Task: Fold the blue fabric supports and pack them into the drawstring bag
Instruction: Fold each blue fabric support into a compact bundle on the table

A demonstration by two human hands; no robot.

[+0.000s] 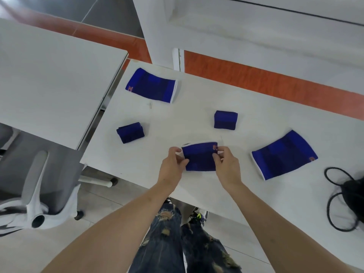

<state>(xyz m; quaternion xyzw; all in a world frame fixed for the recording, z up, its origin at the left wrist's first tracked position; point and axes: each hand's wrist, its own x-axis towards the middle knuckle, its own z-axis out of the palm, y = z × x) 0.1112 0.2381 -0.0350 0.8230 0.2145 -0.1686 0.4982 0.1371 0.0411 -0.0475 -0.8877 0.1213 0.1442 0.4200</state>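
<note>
A blue fabric support (pixel 200 157), folded once, lies near the front of the white table (pixel 197 119). My left hand (pixel 174 164) pinches its left edge and my right hand (pixel 226 164) pinches its right edge. Two small folded supports sit further back, one on the left (pixel 130 132) and one at the centre right (pixel 225 119). Two flat unfolded supports lie at the far left (pixel 151 85) and at the right (pixel 283 154). The black drawstring bag (pixel 352 192) lies crumpled at the table's right edge with its cord (pixel 334 194) looped beside it.
A second white table (pixel 49 75) stands to the left with a narrow gap between. A grey and white office chair (pixel 35 184) is below it at the left. A white wall panel (pixel 256 32) rises behind the table.
</note>
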